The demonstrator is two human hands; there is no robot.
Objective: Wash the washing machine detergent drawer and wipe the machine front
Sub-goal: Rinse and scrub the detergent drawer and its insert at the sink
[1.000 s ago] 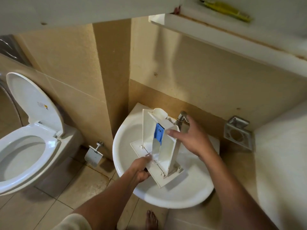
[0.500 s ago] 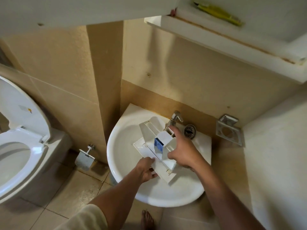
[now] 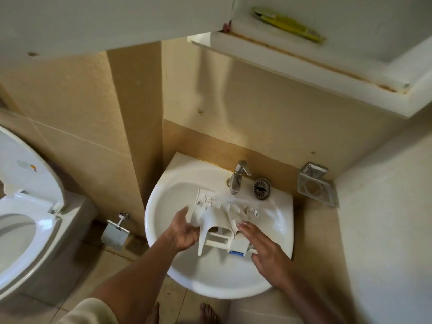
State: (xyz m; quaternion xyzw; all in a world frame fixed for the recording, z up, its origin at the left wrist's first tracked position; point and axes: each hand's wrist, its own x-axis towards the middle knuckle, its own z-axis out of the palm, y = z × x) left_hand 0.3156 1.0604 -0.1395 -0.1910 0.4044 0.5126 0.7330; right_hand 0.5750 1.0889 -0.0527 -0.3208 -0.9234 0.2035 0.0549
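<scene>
Nearest us, over the front half of the basin (image 3: pixel 163 242), we have both hands on the detergent drawer (image 3: pixel 219 220). Our left hand (image 3: pixel 184 230) has its grip half closed on the drawer's left edge, fingers spread along the flat front panel and thumb tucked under the curved wall. Our right hand (image 3: pixel 259 244) lies flatter, fingers nearly straight, pressing on the right side just above the blue insert (image 3: pixel 236 253); whether the thumb wraps beneath we cannot tell. The drawer sits between the two hands, underside up, touching both. Its long axis runs from us toward the wall, the blue end near us and the far end reaching under the tap (image 3: pixel 237 178). That line matters: the spout is straight beyond the drawer, so we judge a rinse needs only a push or tilt away from us, not a turn. The right hand is closer to the tap lever. Beside the tap rests a drain strainer (image 3: pixel 261 188), clear of the drawer.
</scene>
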